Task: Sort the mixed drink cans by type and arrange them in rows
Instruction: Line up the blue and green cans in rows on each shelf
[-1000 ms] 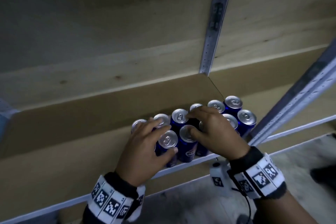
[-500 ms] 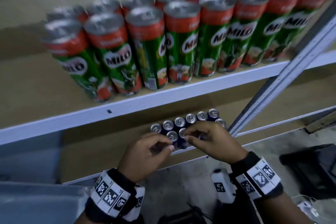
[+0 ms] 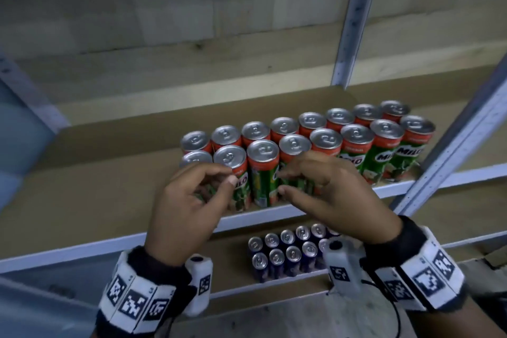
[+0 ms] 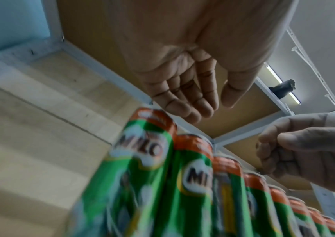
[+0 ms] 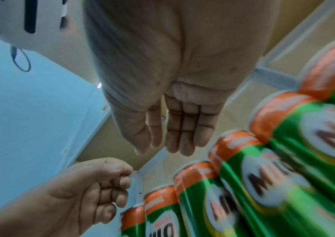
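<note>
1. Left hand (image 3: pixel 192 200): fingers loosely curled, nothing held, just in front of the left end of the front row; judged poised to nudge or square that end.
2. Right hand (image 3: pixel 326 198): fingers relaxed and parted, empty, in front of the middle of the same row, no contact evident.
3. Milo cans (image 3: pixel 354 148): upright on the upper shelf (image 3: pixel 115 244) in two close rows, labels outward near the front lip; green bodies, orange-red bands, silver tops.
4. Blue cans (image 3: pixel 277 263): two rows, lower shelf, separate by type.
</note>
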